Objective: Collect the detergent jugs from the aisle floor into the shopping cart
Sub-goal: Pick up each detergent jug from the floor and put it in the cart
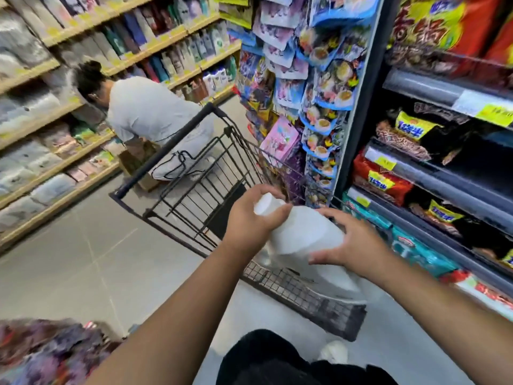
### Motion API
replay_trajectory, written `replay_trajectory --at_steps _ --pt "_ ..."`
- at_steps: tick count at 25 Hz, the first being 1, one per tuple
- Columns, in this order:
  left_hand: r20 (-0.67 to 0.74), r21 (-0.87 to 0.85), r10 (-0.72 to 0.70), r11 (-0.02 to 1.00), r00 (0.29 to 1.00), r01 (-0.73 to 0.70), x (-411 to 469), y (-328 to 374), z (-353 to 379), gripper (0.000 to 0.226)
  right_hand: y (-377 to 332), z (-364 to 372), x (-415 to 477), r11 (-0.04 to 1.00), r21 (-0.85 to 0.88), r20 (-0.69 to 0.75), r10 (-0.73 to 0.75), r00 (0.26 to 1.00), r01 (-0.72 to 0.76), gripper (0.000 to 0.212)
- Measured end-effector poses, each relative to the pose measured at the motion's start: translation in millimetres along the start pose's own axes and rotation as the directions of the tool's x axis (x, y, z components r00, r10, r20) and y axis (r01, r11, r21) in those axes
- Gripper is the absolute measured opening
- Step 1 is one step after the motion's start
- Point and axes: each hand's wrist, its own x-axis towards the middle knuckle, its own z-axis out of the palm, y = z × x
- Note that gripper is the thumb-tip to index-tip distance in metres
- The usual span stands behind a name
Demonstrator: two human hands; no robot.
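white jug (pixel 302 232) hanging sideways above cart (pixel 177 201); left hand (pixel 249 218) gripping cap end, right hand (pixel 352 243) clasping body, probably sharing weight for lowering.

Count from here: 1 black wire shopping cart (pixel 327 309). 1 white detergent jug (pixel 305 234) for sure; the white shape under it may be a second, can't tell. 2 hands up: left hand (pixel 249 220), right hand (pixel 352 245). 1 other person (pixel 150 112). 1 cardboard box (pixel 130 159).

Nothing is legible: the yellow bag labels (pixel 410 126) and shelf price tags (pixel 497 115) right of the shopping cart (pixel 166 148) are blurred.
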Motion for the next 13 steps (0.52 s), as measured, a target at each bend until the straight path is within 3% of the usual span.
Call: replay_trajectory --at_steps 3,13 --pt "0.083 0.049 0.021 0.998 0.996 -0.026 41 -13 19 0.016 21 -4 29 0.997 0.052 0.003 0.051 0.999 -0.051 0.104" --pt "0.356 0.196 0.026 0.975 0.934 -0.101 141 -108 84 0.021 114 48 110 0.898 0.339 -0.04 0.312 0.949 -0.281 0.093"
